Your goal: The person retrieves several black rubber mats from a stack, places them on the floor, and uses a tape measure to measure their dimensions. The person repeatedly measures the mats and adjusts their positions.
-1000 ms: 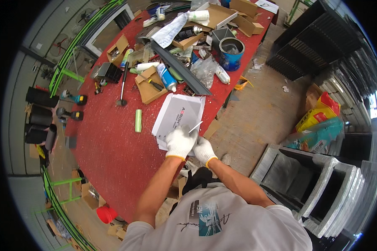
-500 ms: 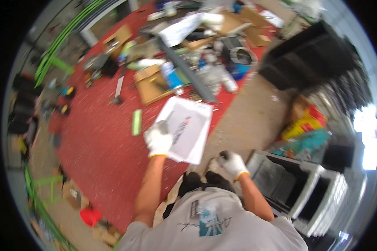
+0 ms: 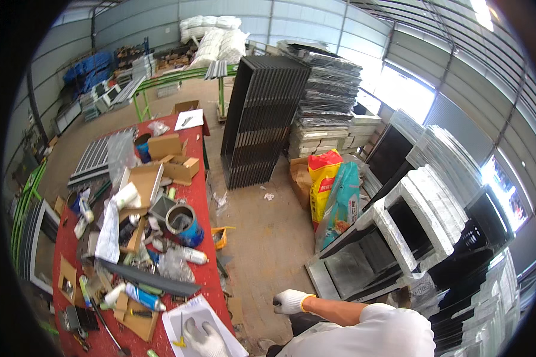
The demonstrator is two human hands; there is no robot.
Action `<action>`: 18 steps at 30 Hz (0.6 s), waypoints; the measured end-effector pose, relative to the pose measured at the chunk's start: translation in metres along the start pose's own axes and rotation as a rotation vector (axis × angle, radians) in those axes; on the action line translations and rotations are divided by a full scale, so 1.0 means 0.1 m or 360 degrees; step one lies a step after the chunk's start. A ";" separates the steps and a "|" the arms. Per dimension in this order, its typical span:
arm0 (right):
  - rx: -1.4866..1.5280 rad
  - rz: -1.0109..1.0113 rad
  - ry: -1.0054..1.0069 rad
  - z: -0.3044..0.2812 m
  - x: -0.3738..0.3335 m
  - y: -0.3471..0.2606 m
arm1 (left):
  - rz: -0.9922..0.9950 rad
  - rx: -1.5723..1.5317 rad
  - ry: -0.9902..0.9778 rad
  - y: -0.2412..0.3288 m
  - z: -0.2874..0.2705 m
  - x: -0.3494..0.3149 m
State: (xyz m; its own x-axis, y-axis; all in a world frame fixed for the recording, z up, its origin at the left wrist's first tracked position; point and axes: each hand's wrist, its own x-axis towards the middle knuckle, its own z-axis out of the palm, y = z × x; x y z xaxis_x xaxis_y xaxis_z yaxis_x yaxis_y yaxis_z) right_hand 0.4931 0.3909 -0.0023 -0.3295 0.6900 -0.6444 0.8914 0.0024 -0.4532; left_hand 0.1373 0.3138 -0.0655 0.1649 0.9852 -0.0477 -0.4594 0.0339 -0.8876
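Note:
My left hand (image 3: 205, 339), in a white knit glove, rests on white paper sheets (image 3: 171, 318) at the near edge of the red table (image 3: 178, 189). Its fingers are apart, with nothing seen between them. A small tool with a yellow handle (image 3: 179, 342) and a thin shaft lies on the paper just left of the hand. My right hand (image 3: 292, 301), gloved too, hangs over the floor to the right of the table. Its fingers are curled in, and the palm is hidden. Near the paper lie a blue-and-white spray can (image 3: 146, 296) and a cardboard tray (image 3: 138, 321).
A long dark grey strip (image 3: 155, 280) crosses the cluttered tabletop beside a blue tin (image 3: 186, 225). Black frames (image 3: 262, 122) stand beyond the table. Yellow-red and teal bags (image 3: 339, 205) stand on the right, next to wrapped metal frames (image 3: 369, 256).
My view has lifted and swung right, bringing the hall and stacked frames into sight. The left hand stays at the paper; the right hand stays beside the table.

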 end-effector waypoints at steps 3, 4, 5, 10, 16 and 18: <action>0.0083 0.0025 0.0091 -0.34 0.19 0.18 | -0.0908 -0.2633 0.0426 -0.41 -0.07 0.40; 0.0099 -0.0013 0.0130 -0.47 0.25 0.26 | -0.1224 -0.3318 0.0305 -0.61 -0.21 0.58; 0.0106 -0.0022 0.0146 -0.62 0.32 0.37 | -0.1536 -0.4000 0.0147 -0.83 -0.39 0.78; 0.0320 -0.0077 0.0293 -1.51 0.84 1.11 | -0.1353 -0.4135 0.0325 -1.69 -0.79 2.18; 0.0400 0.0002 0.0572 -3.00 1.26 2.23 | -0.1232 -0.4388 0.0437 -2.37 -1.51 4.06; 0.0405 0.0058 0.0772 -3.53 1.31 2.53 | -0.1097 -0.4521 0.0339 -2.55 -1.68 4.56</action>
State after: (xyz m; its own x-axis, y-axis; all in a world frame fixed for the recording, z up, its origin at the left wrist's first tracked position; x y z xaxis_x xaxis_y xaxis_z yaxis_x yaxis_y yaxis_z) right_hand 0.7855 0.7375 0.0159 -0.0653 0.9411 -0.3318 0.7764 -0.1610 -0.6093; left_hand 0.4766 0.7257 0.0621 -0.1484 0.9340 0.3249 0.6361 -0.1614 0.7546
